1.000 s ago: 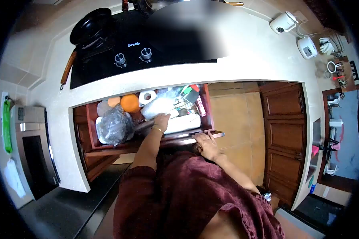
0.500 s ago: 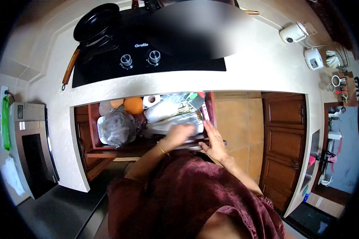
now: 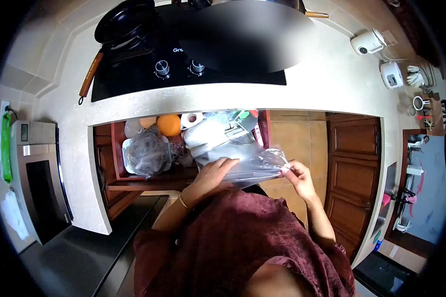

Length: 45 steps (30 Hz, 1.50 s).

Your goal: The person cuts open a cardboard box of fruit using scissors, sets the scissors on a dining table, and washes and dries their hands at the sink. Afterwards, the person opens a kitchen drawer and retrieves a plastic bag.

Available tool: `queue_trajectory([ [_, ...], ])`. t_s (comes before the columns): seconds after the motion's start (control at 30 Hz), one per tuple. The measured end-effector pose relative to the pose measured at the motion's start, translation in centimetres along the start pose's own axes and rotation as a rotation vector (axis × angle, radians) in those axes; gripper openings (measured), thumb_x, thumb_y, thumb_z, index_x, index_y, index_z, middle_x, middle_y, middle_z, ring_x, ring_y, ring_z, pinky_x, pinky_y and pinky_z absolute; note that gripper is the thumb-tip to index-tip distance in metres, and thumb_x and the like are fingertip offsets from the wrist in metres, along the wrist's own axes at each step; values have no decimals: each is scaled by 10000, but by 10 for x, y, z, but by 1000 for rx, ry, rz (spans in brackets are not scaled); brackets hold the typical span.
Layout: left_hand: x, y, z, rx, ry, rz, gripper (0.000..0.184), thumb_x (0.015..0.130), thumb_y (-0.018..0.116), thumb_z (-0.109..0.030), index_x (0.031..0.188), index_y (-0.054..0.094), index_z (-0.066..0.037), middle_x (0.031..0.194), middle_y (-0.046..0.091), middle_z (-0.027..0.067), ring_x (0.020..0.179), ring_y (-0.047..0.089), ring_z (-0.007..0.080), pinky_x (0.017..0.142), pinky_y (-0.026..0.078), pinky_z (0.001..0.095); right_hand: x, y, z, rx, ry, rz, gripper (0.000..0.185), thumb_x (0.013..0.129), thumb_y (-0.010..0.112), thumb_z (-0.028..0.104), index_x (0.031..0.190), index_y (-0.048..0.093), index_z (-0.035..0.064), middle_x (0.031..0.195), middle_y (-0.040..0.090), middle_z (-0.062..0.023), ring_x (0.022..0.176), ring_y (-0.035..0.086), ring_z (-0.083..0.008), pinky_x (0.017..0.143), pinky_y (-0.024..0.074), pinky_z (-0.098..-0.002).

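A sheet of clear plastic, which looks like a plastic bag (image 3: pixel 260 163), stretches between my two hands over the front of the open drawer (image 3: pixel 116 158). My right hand (image 3: pixel 300 180) pinches its right end between thumb and fingertips, just beyond the drawer's right side. My left hand (image 3: pixel 214 173) rests on the left part of the plastic with fingers extended; its thumb is hidden. Beneath and behind the plastic lie white wrapped packages (image 3: pixel 205 132). A grey bundled plastic bag (image 3: pixel 147 153) sits on the drawer's left side, near an orange round object (image 3: pixel 168 125) and a white roll (image 3: pixel 191 119).
Above the drawer runs a pale countertop (image 3: pixel 193 96) with a black stove (image 3: pixel 134 74) and a dark frying pan (image 3: pixel 126 24). A microwave-like appliance (image 3: pixel 39 168) stands at left. Wooden cabinet doors (image 3: pixel 354 168) are at right, beside a tiled floor (image 3: pixel 287 133).
My right hand has moved right, from the drawer's front right corner, now pinching the plastic's end. The plastic is drawn out to the right. My left hand has shifted slightly left and down.
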<state>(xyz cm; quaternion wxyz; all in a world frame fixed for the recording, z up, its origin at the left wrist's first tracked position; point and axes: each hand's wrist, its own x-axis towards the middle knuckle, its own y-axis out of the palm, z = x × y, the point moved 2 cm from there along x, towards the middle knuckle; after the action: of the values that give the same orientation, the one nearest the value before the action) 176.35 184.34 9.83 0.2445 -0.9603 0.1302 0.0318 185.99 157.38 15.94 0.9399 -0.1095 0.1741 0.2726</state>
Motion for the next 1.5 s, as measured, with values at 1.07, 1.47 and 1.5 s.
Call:
queue_trajectory([
  [1.07,91,86,202,688,-553,-191,301,834,517,-177,1088,605,-41,1192,545,125,1134,482,253,912,355,442,28,62,-51,-821,99,218,237,910,577,230,1083,643,83,859,632,-246,813,619,-402,742,479,-442],
  [1.47,59,98,187,661,-289,-347,251,878,478,-265,1027,604,-107,1146,603,204,1033,567,300,914,364,505,22,66,-43,-732,213,297,257,834,588,90,1085,640,76,881,649,-202,785,621,-280,747,478,-364],
  [1.5,49,81,173,584,-229,-369,269,876,489,-293,1029,604,-104,1124,613,199,1033,565,286,909,366,494,22,67,-43,-719,226,312,322,798,577,40,1109,638,95,874,655,-211,775,632,-296,745,480,-368],
])
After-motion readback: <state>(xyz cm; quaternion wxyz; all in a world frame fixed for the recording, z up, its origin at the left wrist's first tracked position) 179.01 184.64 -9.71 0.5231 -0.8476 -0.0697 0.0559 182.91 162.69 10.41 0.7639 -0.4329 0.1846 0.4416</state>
